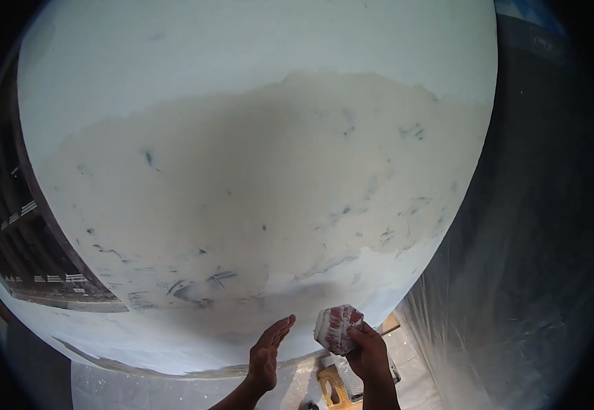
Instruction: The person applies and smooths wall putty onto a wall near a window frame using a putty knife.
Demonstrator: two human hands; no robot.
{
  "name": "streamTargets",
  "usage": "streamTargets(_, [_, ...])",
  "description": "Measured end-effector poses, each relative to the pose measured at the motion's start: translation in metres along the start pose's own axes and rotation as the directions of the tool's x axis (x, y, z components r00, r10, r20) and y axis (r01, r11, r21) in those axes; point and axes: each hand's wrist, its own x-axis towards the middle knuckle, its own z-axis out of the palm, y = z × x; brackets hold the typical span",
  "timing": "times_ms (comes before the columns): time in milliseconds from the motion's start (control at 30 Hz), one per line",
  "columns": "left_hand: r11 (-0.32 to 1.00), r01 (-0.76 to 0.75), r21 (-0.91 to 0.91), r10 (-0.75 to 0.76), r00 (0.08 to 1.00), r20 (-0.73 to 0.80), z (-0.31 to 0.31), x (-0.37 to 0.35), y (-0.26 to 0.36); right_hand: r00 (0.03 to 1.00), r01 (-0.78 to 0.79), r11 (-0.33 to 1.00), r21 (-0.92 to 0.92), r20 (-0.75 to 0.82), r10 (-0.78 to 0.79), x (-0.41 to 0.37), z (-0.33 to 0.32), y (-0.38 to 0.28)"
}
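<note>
In front of me stands a pale wall (324, 41) with a large beige-grey patch (242, 184), marked by dark scuffs and streaks. Near the wall's lower part, my left hand (267, 355) is raised with its fingers stretched out and holds nothing. My right hand (370, 348) grips the right edge of a reddish piece of sandpaper (338, 329), heavily caked with white powder. The sandpaper is held up in the air between the two hands, apart from the left one. Part of it is hidden behind the right thumb and fingers.
A yellow plastic thing with a handle opening (329, 388) lies on the floor below, partly behind my right arm. Clear plastic sheeting (515, 273) hangs at the right. A dark-framed opening (44, 232) is at the left. White specks dot the covered floor (140, 393).
</note>
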Motion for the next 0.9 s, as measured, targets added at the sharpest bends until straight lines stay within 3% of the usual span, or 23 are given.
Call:
streamTargets(167, [0.893,-0.376,0.249,0.384,0.923,0.019,-0.064,0.013,0.106,0.934,0.137,0.988,-0.069,0.341,-0.106,-0.005,0.114,-0.008])
streamTargets(200, [0.867,-0.418,0.271,0.431,0.902,0.013,-0.08,0.02,0.132,0.935,0.257,0.959,-0.115,0.28,-0.217,-0.016,0.167,-0.006])
streamTargets(300, [0.677,-0.599,0.428,0.598,0.786,0.153,-0.128,0.037,0.222,0.835,0.372,0.922,-0.102,0.471,-0.285,-0.009,0.231,-0.013])
streamTargets(433, [0.439,-0.701,0.562,0.729,0.644,0.233,-0.195,0.069,0.332,0.641,0.611,0.789,-0.057,0.621,-0.451,-0.023,0.355,-0.023])
streamTargets(467, [0.457,-0.701,0.548,0.736,0.644,0.209,-0.204,0.078,0.356,0.578,0.676,0.735,-0.055,0.659,-0.482,-0.023,0.381,-0.024])
streamTargets(500, [0.339,-0.734,0.589,0.766,0.579,0.28,-0.22,0.09,0.38,0.544,0.706,0.706,-0.057,0.683,-0.488,-0.024,0.408,-0.023])
streamTargets(667, [0.252,-0.793,0.555,0.869,0.438,0.232,-0.266,0.17,0.451,0.401,0.855,0.508,-0.107,0.758,-0.515,-0.023,0.525,-0.023])
streamTargets(733, [0.25,-0.803,0.541,0.868,0.434,0.242,-0.273,0.195,0.469,0.215,0.973,0.199,-0.118,0.773,-0.596,-0.022,0.565,-0.022])
streamTargets(767, [0.256,-0.805,0.535,0.862,0.44,0.25,-0.276,0.204,0.472,0.209,0.975,0.189,-0.118,0.775,-0.596,-0.022,0.579,-0.023])
streamTargets(800, [0.264,-0.805,0.531,0.863,0.443,0.244,-0.284,0.214,0.466,0.121,0.986,-0.023,-0.165,0.803,-0.583,-0.016,0.59,-0.021])
streamTargets(833, [0.184,-0.831,0.526,0.88,0.378,0.289,-0.287,0.219,0.464,0.027,0.951,-0.243,-0.191,0.835,-0.549,-0.016,0.599,-0.022])
streamTargets(867, [0.103,-0.849,0.518,0.89,0.311,0.333,-0.289,0.222,0.462,0.022,0.949,-0.253,-0.19,0.838,-0.546,-0.017,0.607,-0.022])
streamTargets(900, [0.063,-0.838,0.543,0.904,0.279,0.325,-0.29,0.223,0.459,-0.123,0.856,-0.489,-0.166,0.854,-0.505,-0.02,0.614,-0.022])
